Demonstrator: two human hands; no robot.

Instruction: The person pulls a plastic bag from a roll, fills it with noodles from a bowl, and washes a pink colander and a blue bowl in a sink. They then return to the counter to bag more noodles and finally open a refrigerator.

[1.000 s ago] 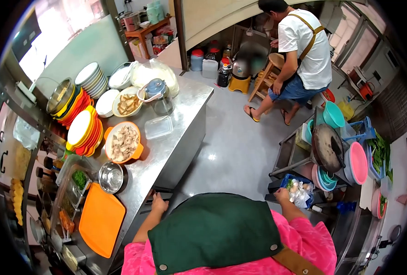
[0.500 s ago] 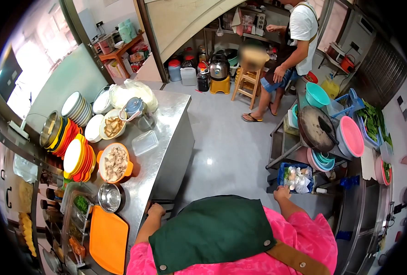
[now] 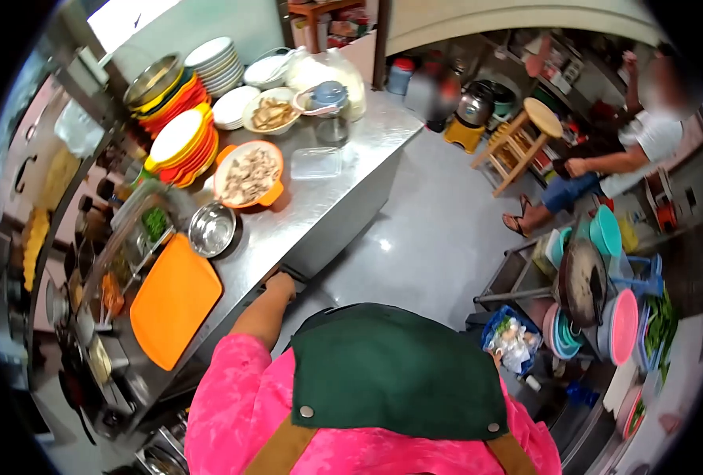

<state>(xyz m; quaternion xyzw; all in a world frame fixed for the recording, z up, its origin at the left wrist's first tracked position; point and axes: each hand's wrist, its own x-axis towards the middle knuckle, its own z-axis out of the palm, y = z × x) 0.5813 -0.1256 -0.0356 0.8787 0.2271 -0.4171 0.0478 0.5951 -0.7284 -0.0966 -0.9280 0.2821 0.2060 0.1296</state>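
My left hand (image 3: 281,286) is at the edge of the steel counter (image 3: 367,131), beside a dark handle or bar below the top; its fingers are mostly turned away. Only a sliver of my right hand (image 3: 497,359) shows past the green apron (image 3: 399,372), next to a blue crate (image 3: 494,322) with a plastic bag of pale items (image 3: 516,348). On the counter are an orange bowl of pale chopped food (image 3: 248,172), a bowl of brown pieces (image 3: 273,113), a steel bowl (image 3: 212,229), an orange tray (image 3: 176,301) and a clear lid (image 3: 316,163).
A person (image 3: 644,150) in a white shirt is at the back right, near a wooden stool (image 3: 543,119). Stacked plates (image 3: 213,59) stand at the counter's far left. A wok (image 3: 579,283) and pink basin (image 3: 623,326) are on the right rack.
The view has turned left, shifting the room rightward. My left arm reaches further out along the counter edge. My right hand has become almost hidden behind the apron. The other person has raised an arm.
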